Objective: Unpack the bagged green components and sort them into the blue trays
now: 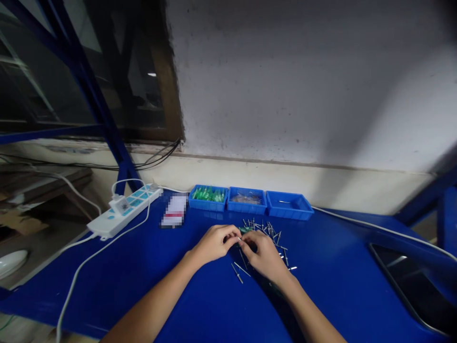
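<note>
My left hand (217, 243) and my right hand (264, 252) meet over the blue table, thumbs and forefingers pinched together. Between the fingertips shows a small, thin, shiny piece (239, 239) that looks like a blind rivet; the fingers cover most of it. Several loose blind rivets (273, 233) lie scattered behind and to the right of my right hand. Two more rivets (237, 273) rest on the table just below the hands. Something green (244, 229) is partly hidden behind the fingers.
Along the back stand three blue bins: one with green pieces (209, 194), one with clear and brownish pieces (247, 198), one with a few thin metal pieces (284, 201). A power strip (124, 209) and white cable lie left, a dark tablet-like device (410, 286) right.
</note>
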Demonstrator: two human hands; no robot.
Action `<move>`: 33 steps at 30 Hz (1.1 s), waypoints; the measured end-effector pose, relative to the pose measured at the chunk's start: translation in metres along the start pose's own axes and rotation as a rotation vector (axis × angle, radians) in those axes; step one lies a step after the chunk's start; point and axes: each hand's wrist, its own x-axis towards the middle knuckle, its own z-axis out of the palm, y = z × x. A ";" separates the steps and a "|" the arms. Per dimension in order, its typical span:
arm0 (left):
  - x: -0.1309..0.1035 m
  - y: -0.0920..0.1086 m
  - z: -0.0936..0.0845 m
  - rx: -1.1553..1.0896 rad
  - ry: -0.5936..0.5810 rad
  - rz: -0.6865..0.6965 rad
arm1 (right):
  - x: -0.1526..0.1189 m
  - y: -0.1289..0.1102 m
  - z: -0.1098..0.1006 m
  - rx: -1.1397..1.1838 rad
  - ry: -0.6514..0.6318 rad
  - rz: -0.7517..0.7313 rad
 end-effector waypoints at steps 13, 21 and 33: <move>0.004 0.006 0.001 -0.042 0.019 -0.078 | 0.000 0.000 -0.003 -0.002 0.041 0.057; 0.001 0.011 0.005 0.151 -0.010 -0.023 | 0.000 0.002 0.000 -0.109 0.012 0.078; -0.001 0.015 0.006 0.184 -0.022 -0.028 | -0.002 -0.005 -0.001 -0.203 0.067 0.109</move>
